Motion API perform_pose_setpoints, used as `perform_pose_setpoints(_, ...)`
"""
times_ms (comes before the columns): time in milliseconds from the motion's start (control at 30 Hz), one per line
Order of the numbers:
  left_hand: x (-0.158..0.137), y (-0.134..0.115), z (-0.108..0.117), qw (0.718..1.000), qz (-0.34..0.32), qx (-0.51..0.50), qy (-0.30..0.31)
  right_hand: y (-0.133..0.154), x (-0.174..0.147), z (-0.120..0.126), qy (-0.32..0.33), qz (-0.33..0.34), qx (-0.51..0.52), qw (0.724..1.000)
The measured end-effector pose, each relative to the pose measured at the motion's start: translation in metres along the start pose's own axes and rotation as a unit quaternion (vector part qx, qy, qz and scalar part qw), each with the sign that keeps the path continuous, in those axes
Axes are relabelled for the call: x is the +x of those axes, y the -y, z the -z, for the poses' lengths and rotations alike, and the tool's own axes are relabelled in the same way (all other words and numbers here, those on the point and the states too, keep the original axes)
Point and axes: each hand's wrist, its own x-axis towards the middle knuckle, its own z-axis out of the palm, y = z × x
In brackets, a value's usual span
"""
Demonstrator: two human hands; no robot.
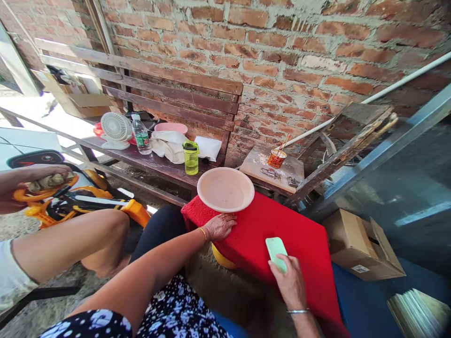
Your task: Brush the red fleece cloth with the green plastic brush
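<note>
My left hand (221, 226) lies flat, palm down, on the red cloth (282, 216) just in front of a pale pink basin (226, 188). Its fingers are stretched out and hold nothing. In my right hand (293, 280) is a mint-green flat, rounded block (275, 249), gripped at its near end over the cloth. The block's underside is hidden, so its exact kind cannot be made out. The basin stands upright on the far left part of the cloth and looks shallowly filled or bare inside.
A wooden bench (165, 164) bears a fan (116, 129), a water bottle (141, 136) and a green drinking bottle (190, 157). A small board (257, 164) holds a noodle cup (276, 158). An open cardboard box (362, 246) stands right. Another person's knee (109, 230) is at left.
</note>
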Motion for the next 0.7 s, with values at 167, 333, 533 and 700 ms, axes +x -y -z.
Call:
perform_pose_setpoints(167,0.001,-0.001,0.001,1.0,0.008,-0.015,0.007,-0.071,-0.009,0.067,-0.058,-0.205,-0.104,0.972)
perform_pose_setpoints(333,0.003,-0.003,0.001,1.0,0.004,-0.013,0.009,-0.102,-0.01,0.115,-0.079,-0.35,-0.122,0.925)
perform_pose_setpoints(533,0.004,-0.004,0.003,1.0,-0.003,-0.01,0.006,-0.01,0.001,0.034,-0.028,-0.199,-0.025,0.979)
perform_pose_setpoints(700,0.005,-0.003,0.001,1.0,-0.005,-0.018,0.001,0.092,-0.003,-0.052,0.045,0.041,0.008,0.998)
